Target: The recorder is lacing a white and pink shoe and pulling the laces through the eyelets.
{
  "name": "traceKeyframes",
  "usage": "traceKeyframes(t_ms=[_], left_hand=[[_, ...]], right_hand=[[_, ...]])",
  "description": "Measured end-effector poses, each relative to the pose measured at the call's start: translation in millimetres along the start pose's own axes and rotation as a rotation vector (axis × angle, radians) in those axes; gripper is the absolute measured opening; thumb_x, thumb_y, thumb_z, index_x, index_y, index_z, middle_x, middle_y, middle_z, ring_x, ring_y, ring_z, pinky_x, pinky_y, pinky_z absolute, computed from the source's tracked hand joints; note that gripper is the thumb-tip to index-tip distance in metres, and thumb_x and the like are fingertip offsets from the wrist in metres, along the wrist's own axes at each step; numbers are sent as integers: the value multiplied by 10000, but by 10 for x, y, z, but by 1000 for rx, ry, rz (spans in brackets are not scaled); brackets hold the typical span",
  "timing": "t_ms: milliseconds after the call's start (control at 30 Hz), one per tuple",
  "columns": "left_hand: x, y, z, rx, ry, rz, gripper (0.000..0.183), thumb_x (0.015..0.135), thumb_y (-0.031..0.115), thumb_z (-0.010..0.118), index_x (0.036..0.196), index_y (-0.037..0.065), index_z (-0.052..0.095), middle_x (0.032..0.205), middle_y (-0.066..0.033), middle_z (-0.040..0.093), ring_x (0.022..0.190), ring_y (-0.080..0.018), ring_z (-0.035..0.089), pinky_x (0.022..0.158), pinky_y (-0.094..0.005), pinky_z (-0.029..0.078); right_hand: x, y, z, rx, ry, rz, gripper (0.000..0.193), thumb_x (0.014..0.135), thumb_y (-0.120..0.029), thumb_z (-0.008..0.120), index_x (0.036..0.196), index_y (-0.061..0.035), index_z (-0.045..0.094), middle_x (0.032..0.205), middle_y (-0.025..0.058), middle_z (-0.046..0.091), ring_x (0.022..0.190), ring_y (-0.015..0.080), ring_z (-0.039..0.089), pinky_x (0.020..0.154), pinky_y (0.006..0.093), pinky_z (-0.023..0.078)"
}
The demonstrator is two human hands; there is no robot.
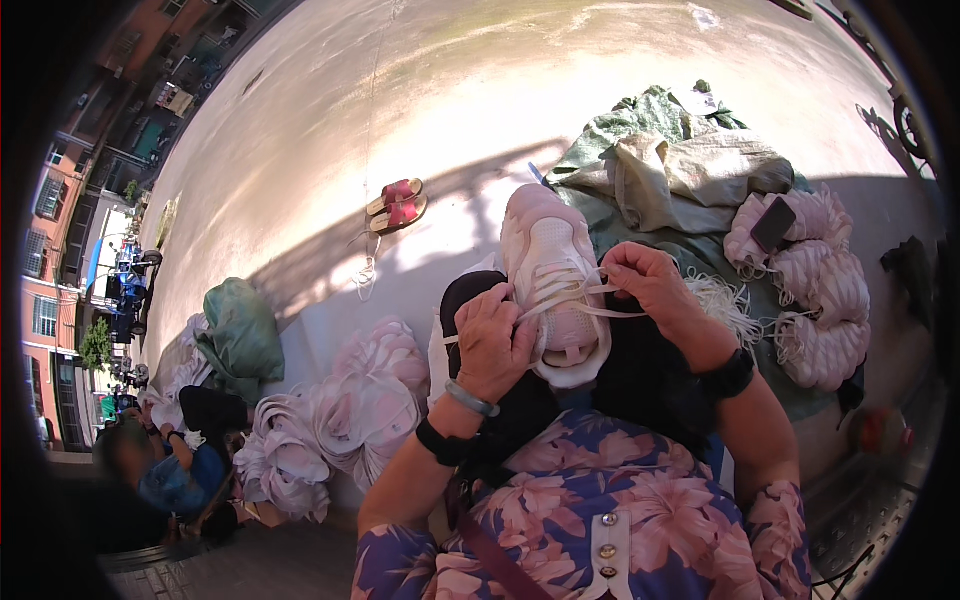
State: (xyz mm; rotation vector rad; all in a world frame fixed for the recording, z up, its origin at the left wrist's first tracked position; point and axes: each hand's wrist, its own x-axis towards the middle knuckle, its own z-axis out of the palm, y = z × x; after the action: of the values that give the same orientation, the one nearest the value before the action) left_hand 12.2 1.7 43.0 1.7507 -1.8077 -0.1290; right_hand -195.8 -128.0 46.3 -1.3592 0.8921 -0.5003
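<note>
A pale pink and white sneaker (545, 235) rests on my lap, its toe pointing away from me. White shoelaces (560, 287) run across its tongue through the eyelets. My left hand (490, 340) is closed at the left side of the shoe, with a lace pinched between its fingertips. At the right side, my right hand (650, 285) pinches the other stretch of lace between thumb and forefinger. The lace spans between both hands over the shoe's opening.
Bundled shoe uppers (365, 395) lie at my left, more bundles (825, 290) at my right with a phone (773, 224) on top. Loose white laces (722, 305) lie beside my right arm. Woven sacks (680, 170), red sandals (400, 205) and a seated person (185, 470) are around.
</note>
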Motion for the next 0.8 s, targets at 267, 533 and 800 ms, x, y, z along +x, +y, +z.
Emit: traceKeyframes(t_ms=[267,533,800], left_hand=[[-26,9,-24,-68,23,-16,181,796,196,646,814,21,603,1090,-149,591,1005,-309,541,906,-399,353],[-37,90,-167,-127,54,-41,136,776,136,676,760,25,600,998,-139,621,912,-290,580,822,-375,408],[-74,-16,-648,-294,17,-115,102,808,53,637,735,5,584,796,-97,610,693,-184,560,648,-279,436]], right_hand=[[-108,-5,-23,269,-84,-35,186,842,-211,651,904,-55,573,897,16,575,794,79,542,724,221,451],[-88,16,167,-293,15,-407,436,677,-191,761,1002,-6,539,918,83,559,799,186,561,712,286,473],[-8,-5,182,-380,49,-317,437,617,-176,767,999,-32,612,931,89,580,834,222,579,730,311,474]])
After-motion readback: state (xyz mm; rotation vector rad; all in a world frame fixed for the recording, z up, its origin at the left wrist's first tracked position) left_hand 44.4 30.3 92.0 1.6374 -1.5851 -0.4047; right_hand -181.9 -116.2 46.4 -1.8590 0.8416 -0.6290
